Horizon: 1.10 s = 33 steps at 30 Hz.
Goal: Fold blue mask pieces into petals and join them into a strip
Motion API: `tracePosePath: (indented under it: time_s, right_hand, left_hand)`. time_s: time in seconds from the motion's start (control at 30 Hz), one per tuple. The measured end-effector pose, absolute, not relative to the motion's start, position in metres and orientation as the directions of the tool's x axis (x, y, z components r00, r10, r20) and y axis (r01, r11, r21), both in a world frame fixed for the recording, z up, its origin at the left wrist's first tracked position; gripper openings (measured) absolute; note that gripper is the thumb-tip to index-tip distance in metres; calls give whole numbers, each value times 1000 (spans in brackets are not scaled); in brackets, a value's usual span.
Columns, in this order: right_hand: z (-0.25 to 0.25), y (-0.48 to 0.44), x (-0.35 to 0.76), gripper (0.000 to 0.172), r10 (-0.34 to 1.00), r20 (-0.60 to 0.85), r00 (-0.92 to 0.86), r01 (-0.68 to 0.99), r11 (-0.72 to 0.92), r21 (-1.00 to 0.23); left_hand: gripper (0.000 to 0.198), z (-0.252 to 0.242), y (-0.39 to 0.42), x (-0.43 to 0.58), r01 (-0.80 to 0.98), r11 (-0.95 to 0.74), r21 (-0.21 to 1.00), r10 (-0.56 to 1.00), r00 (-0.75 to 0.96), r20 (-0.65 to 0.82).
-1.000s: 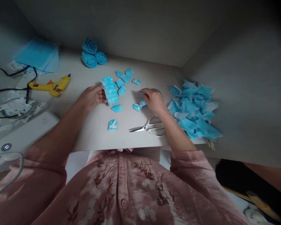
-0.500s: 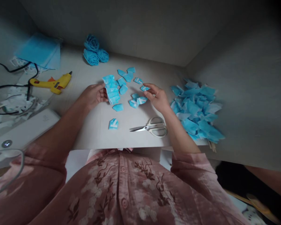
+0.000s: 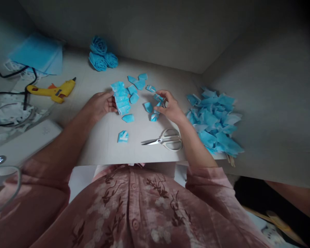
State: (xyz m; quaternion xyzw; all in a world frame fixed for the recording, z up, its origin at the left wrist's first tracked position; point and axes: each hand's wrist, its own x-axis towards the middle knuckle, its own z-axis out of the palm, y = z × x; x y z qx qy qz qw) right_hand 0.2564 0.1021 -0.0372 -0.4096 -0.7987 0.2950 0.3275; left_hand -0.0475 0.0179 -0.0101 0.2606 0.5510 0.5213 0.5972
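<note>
My left hand point(image 3: 100, 104) rests on the white table point(image 3: 103, 144) and grips a stack of folded blue pieces point(image 3: 121, 97) at its left side. My right hand point(image 3: 169, 106) is curled, pinching a small blue piece point(image 3: 158, 100) near a few loose blue pieces point(image 3: 152, 112). More cut blue pieces point(image 3: 138, 82) lie just beyond the stack. One folded piece point(image 3: 123, 136) lies alone nearer to me. White-handled scissors point(image 3: 164, 140) lie shut by my right wrist.
A big heap of blue scraps point(image 3: 214, 117) fills the table's right end. Blue fabric roses point(image 3: 100, 55) sit at the back by the wall. A yellow glue gun point(image 3: 53, 91), black cables, white scraps and a blue sheet stack point(image 3: 38, 55) lie at left.
My right hand moved from the loose pieces by the scissors farther away, picked up a small blue piece, and now holds it. My left hand kept the stack still.
</note>
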Motion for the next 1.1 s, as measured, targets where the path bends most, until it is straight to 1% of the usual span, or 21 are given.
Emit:
tracePosePath:
  time_s: [0.07, 0.1, 0.13, 0.2, 0.23, 0.27, 0.3, 0.33, 0.37, 0.43, 0.47, 0.5, 0.53, 0.6, 0.63, 0.73, 0.8, 0.87, 0.93, 1.03, 1.1]
  right_hand:
    - [-38, 103, 256, 28, 865, 306, -399, 501, 485, -717]
    - [-38, 104, 255, 14, 866, 317, -386, 509, 487, -709]
    - [-38, 103, 255, 13, 864, 327, -382, 509, 492, -706]
    - [-38, 102, 253, 30, 859, 337, -385, 513, 503, -696]
    - [-38, 101, 252, 34, 859, 336, -386, 531, 505, -681]
    - [-37, 99, 251, 33, 863, 334, -380, 560, 502, -659]
    - [-36, 98, 251, 26, 869, 333, -366, 597, 494, -633]
    - [-35, 96, 250, 15, 877, 330, -349, 636, 480, -604]
    - [-34, 94, 248, 13, 884, 326, -335, 671, 467, -577]
    - [-32, 92, 246, 36, 890, 317, -327, 708, 453, -542]
    - [-31, 91, 244, 43, 889, 309, -339, 710, 457, -536]
    - [-30, 90, 243, 44, 885, 300, -357, 700, 466, -541]
    - [-29, 89, 242, 42, 879, 292, -378, 677, 477, -560]
    - [-25, 89, 240, 32, 860, 301, -412, 593, 504, -628]
    - [-22, 89, 240, 30, 849, 320, -420, 546, 518, -658]
    - [-9, 90, 239, 38, 824, 393, -409, 453, 557, -696]
    - [-1, 90, 237, 40, 822, 424, -381, 412, 561, -718]
    - [2, 90, 234, 41, 841, 420, -341, 339, 527, -780]
    - [-2, 90, 230, 44, 866, 388, -314, 284, 476, -832]
    - [-18, 90, 225, 56, 883, 342, -322, 321, 442, -838]
    - [-29, 89, 224, 62, 886, 309, -345, 370, 432, -823]
  left_hand:
    - [31, -12, 18, -48, -342, 310, 887, 915, -145, -376]
    - [30, -12, 19, -49, -344, 308, 887, 916, -143, -374]
    - [29, -13, 19, -49, -347, 306, 887, 918, -141, -372]
    - [29, -14, 20, -50, -349, 306, 886, 919, -134, -370]
    - [29, -14, 20, -51, -349, 309, 885, 919, -129, -372]
    - [28, -15, 21, -51, -349, 310, 885, 920, -127, -372]
    - [28, -15, 21, -52, -347, 308, 886, 920, -127, -370]
    - [27, -16, 21, -53, -342, 305, 889, 921, -131, -366]
    - [27, -16, 21, -53, -329, 297, 896, 924, -136, -357]
    - [28, -19, 21, -55, -267, 257, 929, 940, -154, -304]
    - [29, -21, 21, -56, -217, 233, 948, 948, -165, -271]
    - [28, -23, 22, -57, -162, 210, 964, 955, -177, -238]
    - [26, -27, 23, -58, -107, 188, 976, 959, -196, -206]
    - [18, -34, 26, -62, -26, 156, 987, 958, -239, -158]
    - [14, -39, 28, -64, -4, 142, 990, 955, -261, -138]
    - [14, -49, 33, -69, 31, 95, 995, 948, -306, -81]
    - [15, -51, 34, -70, 65, 79, 995, 944, -324, -54]
    - [11, -49, 33, -69, 116, 83, 990, 939, -341, -39]
    - [13, -45, 31, -67, 175, 97, 980, 933, -358, -28]
    - [19, -42, 29, -68, 294, 82, 952, 927, -374, 35]
    - [17, -43, 29, -70, 362, 55, 930, 919, -382, 94]
